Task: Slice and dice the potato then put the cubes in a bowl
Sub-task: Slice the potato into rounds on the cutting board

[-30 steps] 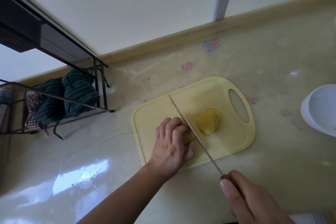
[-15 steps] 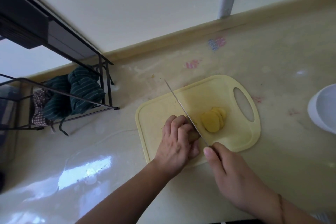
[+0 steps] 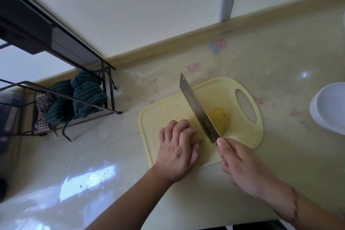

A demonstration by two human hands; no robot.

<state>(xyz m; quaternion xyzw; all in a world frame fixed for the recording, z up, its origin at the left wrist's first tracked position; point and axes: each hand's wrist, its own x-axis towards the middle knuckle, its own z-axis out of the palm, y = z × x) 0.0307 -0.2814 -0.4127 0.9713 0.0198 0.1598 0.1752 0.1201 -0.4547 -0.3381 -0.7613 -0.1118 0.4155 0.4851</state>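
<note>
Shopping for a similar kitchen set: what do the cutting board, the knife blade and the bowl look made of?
Cutting board: likely plastic, pale yellow, matte, with a moulded rim groove and handle hole. Knife blade: metal, probably steel, grey with a brushed sheen. Bowl: white and smooth; plastic or ceramic, hard to tell.

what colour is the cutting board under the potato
Pale yellow: the cutting board, seen in the head view.

Glossy cream countertop (image 3: 280, 164) with faint pink and blue marks, bright window glare at lower left. Raised beige backsplash ledge (image 3: 186, 42) against a plain white wall (image 3: 149, 5). Black wire rack (image 3: 61, 110) at left, holding striped green cloths (image 3: 82, 97).
</note>
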